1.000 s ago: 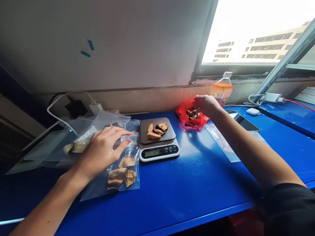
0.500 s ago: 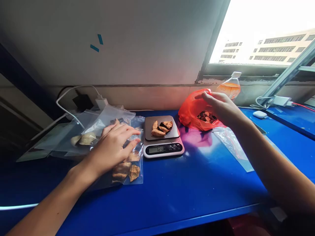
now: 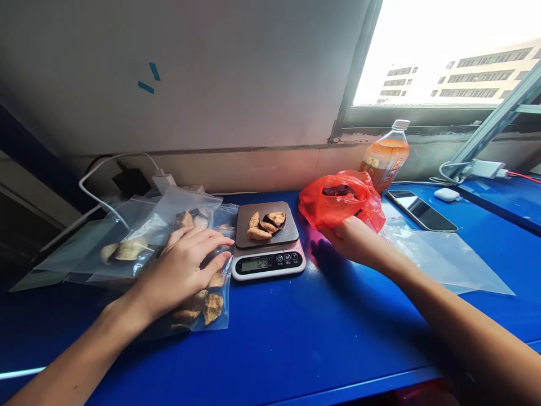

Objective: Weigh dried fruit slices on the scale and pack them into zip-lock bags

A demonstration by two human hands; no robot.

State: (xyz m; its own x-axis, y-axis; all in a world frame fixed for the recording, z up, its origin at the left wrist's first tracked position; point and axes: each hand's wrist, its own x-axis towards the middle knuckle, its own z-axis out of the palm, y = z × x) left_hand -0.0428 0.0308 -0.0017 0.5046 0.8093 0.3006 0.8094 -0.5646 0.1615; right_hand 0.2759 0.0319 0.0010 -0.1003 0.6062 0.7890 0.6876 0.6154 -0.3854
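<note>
My left hand (image 3: 186, 265) rests with its fingers spread on clear zip bags (image 3: 223, 316) that hold dried brown pieces (image 3: 212, 307). Just right of it, a small digital kitchen scale (image 3: 268, 265) bears several curved dried slices (image 3: 266, 225), brown with dark skins. Its display seems to read 12.9. My right hand (image 3: 353, 239) is closed at the lower front of a red plastic bag (image 3: 310, 203), its fingertips partly hidden by the plastic. Dark reddish pieces (image 3: 338, 192) show through the bag's opening.
Behind the red bag stands a bottle of orange drink (image 3: 387, 152). To the right lie a phone (image 3: 420, 210), a white earbud case (image 3: 446, 194) and an empty clear bag (image 3: 460, 259). White cables and a charger (image 3: 164, 181) sit at the back left of the blue table (image 3: 296, 338).
My right hand has moved from the red bag's upper rim down to its lower front. The bag's opening looks narrower, and the phone is uncovered. My left hand stays on the clear bags.
</note>
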